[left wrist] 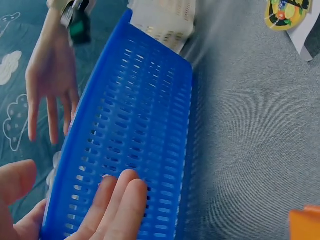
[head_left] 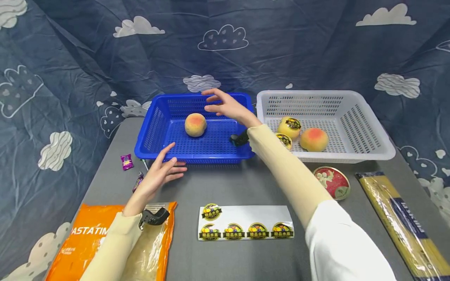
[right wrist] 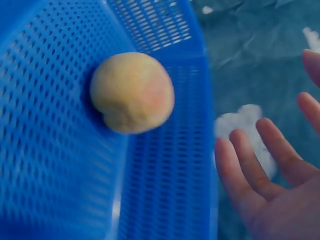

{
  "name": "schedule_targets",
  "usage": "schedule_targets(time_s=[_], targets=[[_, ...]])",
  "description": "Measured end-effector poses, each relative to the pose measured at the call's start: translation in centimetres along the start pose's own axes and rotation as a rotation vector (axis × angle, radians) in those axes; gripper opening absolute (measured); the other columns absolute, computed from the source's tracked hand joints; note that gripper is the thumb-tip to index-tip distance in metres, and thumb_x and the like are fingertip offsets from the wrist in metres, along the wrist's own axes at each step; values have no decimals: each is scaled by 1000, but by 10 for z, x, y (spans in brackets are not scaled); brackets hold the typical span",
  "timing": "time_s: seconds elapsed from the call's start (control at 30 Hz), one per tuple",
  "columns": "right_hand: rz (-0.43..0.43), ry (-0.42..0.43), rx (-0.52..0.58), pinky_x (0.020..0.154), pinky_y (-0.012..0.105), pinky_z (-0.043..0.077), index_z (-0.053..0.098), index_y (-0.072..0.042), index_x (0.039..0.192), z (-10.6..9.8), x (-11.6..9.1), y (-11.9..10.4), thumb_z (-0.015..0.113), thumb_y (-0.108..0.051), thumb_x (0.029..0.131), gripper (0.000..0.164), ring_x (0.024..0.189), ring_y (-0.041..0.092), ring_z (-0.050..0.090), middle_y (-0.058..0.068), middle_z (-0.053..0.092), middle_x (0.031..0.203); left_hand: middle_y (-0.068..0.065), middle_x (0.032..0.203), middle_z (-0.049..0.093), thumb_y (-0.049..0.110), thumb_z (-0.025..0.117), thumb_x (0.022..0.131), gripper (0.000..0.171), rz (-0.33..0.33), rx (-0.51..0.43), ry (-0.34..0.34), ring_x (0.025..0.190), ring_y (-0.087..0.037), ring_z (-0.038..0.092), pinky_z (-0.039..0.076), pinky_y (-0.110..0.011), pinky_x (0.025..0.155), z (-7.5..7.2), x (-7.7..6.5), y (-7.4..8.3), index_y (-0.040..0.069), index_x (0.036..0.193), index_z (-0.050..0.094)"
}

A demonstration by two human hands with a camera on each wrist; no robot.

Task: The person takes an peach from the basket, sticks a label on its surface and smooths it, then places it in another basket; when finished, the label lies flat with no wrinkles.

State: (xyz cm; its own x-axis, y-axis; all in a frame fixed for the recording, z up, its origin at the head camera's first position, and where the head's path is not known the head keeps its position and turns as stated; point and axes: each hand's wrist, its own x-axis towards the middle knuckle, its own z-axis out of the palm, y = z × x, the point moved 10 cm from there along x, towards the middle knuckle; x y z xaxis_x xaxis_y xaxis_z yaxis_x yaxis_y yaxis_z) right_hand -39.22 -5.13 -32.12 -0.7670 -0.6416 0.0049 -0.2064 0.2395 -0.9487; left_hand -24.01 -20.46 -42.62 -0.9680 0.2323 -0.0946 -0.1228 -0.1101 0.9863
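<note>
A single peach (head_left: 195,125) sits in the blue basket (head_left: 144,144); the right wrist view shows the peach (right wrist: 132,93) close up against the mesh. My right hand (head_left: 226,104) hovers over the basket's back right part, fingers loosely bent, holding nothing. By the front left corner of the basket, my left hand (head_left: 159,175) has its fingers spread and grips nothing. Whether its fingertips touch the basket wall, I cannot tell. On the table lies a white sheet of round fruit stickers (head_left: 246,214), one sticker at its upper left and several along the bottom.
A white basket (head_left: 377,148) at right holds a peach (head_left: 314,139) and two yellowish fruits (head_left: 289,127) with stickers. In front are a red round tin (head_left: 332,182) and a spaghetti pack (head_left: 404,222). An orange bag (head_left: 88,230) and purple candies (head_left: 127,162) lie left.
</note>
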Motion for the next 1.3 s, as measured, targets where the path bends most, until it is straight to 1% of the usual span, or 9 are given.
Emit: schedule_targets(time_s=[0.27,0.43,0.57,0.7,0.87,1.03,1.1,1.2,1.3], targets=[[122,68,48,96,36,34,39,-8,135,37,18,10,55,-5,87,50,127,23,29,11,31,140,-39,120,40,22,36,98,51,-35,34,75,107,-43,49,44,-44,85,1,-2,8,22,144,14],[175,6,37,100,40,30,35,-15,139,60,33,39,56,-4,86,59,126,24,30,8,28,143,-38,121,40,19,35,99,48,-43,36,77,109,-47,45,43,-45,86,1,-2,8,23,143,17],[214,-45,-125,99,42,28,35,-21,139,70,42,56,58,-5,82,64,125,26,26,9,24,142,-38,120,42,19,35,99,45,-27,52,74,108,-48,45,45,-42,84,-1,-2,7,25,142,22],[314,-8,-342,93,45,31,42,-28,135,62,36,65,63,-12,80,60,115,31,27,10,21,129,-39,119,41,18,34,99,45,-30,57,77,108,-48,45,44,-44,85,-1,-2,7,24,142,22],[334,43,-313,91,42,34,50,-20,124,53,31,68,67,-11,79,49,118,29,29,14,18,132,-39,119,42,20,35,99,46,-38,60,79,107,-46,47,44,-45,86,0,-2,7,23,143,21],[285,87,-350,79,34,43,44,-10,106,47,33,65,71,-8,75,41,106,29,41,15,35,120,-37,118,43,20,36,98,47,-38,61,83,106,-44,49,43,-46,86,-1,-2,6,23,143,20],[302,95,-393,76,35,44,43,-12,108,43,32,67,71,-11,76,43,97,29,44,14,35,114,-37,117,44,20,36,98,48,-34,64,84,106,-43,49,43,-46,86,-1,-1,6,23,143,19],[312,87,-441,80,37,41,47,-18,119,37,30,67,69,-20,79,45,100,29,40,15,36,118,-37,117,44,21,37,98,49,-28,64,88,106,-42,50,44,-46,85,-1,-1,5,20,144,18],[253,65,-391,84,38,38,51,-19,124,31,28,61,66,-22,81,46,104,27,37,13,44,123,-37,117,44,22,38,98,50,-27,59,92,107,-44,48,43,-46,86,-1,-1,6,20,144,19]])
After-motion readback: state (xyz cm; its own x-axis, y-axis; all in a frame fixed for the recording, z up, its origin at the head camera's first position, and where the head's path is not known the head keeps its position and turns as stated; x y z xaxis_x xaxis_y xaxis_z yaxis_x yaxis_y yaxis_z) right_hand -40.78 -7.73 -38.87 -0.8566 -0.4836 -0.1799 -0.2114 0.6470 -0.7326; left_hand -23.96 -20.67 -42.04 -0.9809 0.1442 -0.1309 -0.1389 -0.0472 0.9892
